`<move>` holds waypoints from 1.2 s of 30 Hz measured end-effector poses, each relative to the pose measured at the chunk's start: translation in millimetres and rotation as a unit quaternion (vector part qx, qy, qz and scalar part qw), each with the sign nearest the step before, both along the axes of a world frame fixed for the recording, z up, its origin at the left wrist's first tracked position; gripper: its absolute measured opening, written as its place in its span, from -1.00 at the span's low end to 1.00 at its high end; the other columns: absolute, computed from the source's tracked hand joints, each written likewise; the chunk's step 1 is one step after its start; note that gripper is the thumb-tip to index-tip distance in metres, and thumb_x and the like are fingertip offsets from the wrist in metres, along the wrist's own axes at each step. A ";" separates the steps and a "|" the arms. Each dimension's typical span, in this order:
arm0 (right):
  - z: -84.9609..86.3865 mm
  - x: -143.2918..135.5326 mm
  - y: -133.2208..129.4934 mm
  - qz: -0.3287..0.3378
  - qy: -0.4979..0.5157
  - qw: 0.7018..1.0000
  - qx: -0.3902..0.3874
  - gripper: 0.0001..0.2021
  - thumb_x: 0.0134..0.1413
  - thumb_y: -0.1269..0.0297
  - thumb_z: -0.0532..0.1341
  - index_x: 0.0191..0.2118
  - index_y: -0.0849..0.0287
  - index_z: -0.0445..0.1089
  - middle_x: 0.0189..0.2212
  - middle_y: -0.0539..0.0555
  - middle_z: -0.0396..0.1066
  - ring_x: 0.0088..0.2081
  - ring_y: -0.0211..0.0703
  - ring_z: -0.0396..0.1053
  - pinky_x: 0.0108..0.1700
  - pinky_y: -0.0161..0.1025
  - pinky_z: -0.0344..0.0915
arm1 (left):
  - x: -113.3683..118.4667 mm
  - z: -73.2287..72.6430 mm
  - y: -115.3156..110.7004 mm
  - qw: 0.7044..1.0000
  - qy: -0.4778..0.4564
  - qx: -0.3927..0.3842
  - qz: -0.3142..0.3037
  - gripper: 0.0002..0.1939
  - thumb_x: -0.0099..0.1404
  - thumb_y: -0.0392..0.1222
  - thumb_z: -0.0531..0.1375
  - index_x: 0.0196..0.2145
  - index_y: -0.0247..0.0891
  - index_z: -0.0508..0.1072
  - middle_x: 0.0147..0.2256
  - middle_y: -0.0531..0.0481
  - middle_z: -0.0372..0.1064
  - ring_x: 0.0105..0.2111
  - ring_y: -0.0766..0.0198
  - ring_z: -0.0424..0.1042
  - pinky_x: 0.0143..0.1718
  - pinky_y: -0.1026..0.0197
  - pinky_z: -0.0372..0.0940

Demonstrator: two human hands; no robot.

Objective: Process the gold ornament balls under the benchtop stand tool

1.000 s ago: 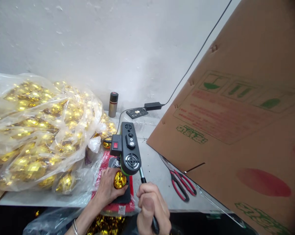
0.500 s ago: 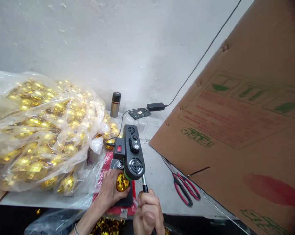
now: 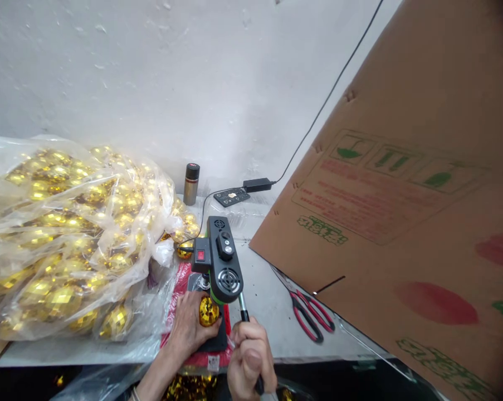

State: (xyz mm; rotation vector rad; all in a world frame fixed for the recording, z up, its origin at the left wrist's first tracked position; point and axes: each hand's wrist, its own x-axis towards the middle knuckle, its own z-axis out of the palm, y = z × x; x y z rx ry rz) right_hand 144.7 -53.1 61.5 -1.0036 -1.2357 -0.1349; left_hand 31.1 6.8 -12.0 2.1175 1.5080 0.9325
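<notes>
My left hand (image 3: 190, 323) is closed round a gold mirror ball (image 3: 209, 311), keeping it on the base below the head of a small black bench drill press (image 3: 225, 262). The drill bit and the point where it meets the ball are hidden by the head. My right hand (image 3: 251, 356) is wrapped round the black grip of the press's metal lever (image 3: 243, 305), to the right of the head. A red switch (image 3: 200, 255) sits on the press's left side. Red plastic sheeting (image 3: 178, 295) lies under the base.
A large clear bag (image 3: 67, 239) full of gold balls fills the left. Red-handled scissors (image 3: 313, 314) lie right of the press, beside a big cardboard box (image 3: 380, 223). Behind stand a spray can (image 3: 191, 184) and a black power adapter (image 3: 257, 184) with its cable.
The view has shifted slightly, so the box and bench things appear a little further left. Both hands keep their holds on the ball and lever; the lever looks almost unchanged.
</notes>
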 end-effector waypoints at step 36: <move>19.2 8.0 -28.5 0.013 0.039 0.993 -0.112 -0.63 0.39 0.16 0.31 0.22 0.14 0.39 -0.12 0.14 0.58 -0.31 -0.19 0.59 -0.24 -0.27 0.56 | -62.4 -9.1 -56.3 0.989 -0.148 -0.024 -0.011 -0.43 0.23 0.17 0.38 0.10 -0.15 0.52 0.02 -0.18 0.67 -0.02 -0.11 0.68 0.03 -0.09 0.59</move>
